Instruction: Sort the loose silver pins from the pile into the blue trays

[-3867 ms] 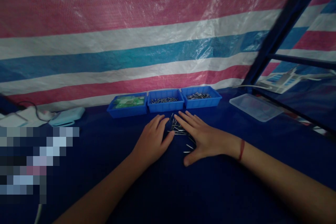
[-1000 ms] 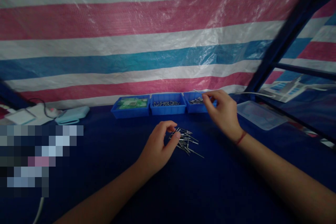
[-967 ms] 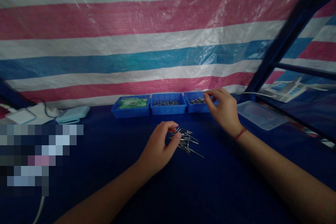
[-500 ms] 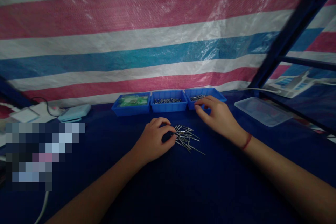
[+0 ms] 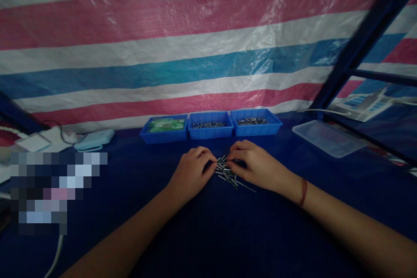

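Note:
A loose pile of thin metal rivets [image 5: 228, 174] lies on the dark blue table [image 5: 208, 234]. My left hand [image 5: 194, 169] is at the pile's left side, thumb and fingertips pinched on the end of a rivet. From the right, my right hand [image 5: 252, 163] reaches over the pile with thumb and forefinger closed; what is between them is too small to make out. Behind the hands stand three blue bins: the left bin [image 5: 164, 138] holds green packets, while the middle bin [image 5: 211, 134] and the right bin [image 5: 258, 129] hold metal rivets.
A clear plastic lid or tray [image 5: 329, 139] lies at the right. At the left are a light blue case [image 5: 94, 140], white adapters [image 5: 34, 142] and cables. A striped sheet [image 5: 195, 69] hangs behind the bins, with dark metal frame bars on both sides.
My right hand has moved from the right bin down and left to the pile. My left hand's thumb and fingertips have closed together at the pile's edge.

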`<state>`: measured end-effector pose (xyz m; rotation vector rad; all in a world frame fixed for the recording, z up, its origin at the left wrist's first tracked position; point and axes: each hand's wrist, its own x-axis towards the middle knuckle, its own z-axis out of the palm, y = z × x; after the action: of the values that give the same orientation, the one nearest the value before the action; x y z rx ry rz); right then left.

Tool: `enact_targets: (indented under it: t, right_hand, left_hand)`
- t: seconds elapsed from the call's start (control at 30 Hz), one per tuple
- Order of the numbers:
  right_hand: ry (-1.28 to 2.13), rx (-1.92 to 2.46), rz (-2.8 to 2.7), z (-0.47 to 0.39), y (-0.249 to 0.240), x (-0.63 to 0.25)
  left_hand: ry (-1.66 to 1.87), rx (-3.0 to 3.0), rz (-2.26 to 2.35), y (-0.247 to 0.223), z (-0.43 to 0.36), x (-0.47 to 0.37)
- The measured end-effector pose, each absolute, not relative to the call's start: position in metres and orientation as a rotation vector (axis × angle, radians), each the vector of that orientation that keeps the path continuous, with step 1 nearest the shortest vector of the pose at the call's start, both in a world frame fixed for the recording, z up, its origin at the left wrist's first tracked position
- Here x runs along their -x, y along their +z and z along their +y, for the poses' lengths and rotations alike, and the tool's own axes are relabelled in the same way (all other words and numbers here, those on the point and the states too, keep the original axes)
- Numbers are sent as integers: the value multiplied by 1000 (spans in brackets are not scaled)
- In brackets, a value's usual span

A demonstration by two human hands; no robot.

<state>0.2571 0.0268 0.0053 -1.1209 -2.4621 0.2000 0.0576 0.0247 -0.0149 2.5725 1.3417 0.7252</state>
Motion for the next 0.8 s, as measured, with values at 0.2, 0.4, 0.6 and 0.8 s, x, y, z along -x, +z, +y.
enact_targets:
  t: [0.2, 0.4, 0.6, 0.8]
  right_hand:
    - [327, 1115, -2438, 29, -2, -255]
    - [433, 1132, -2362, 30, -10, -254]
    - [442, 1161, -2344, 27, -8, -251]
    - [419, 1175, -2342, 26, -10, -251]
  left_hand:
    - [707, -2564, 1346, -15, 24, -58]
    - [694, -2566, 1364, -15, 23, -58]
    - [695, -2577, 1338, -15, 24, -58]
    - [699, -2586, 1337, -15, 24, -59]
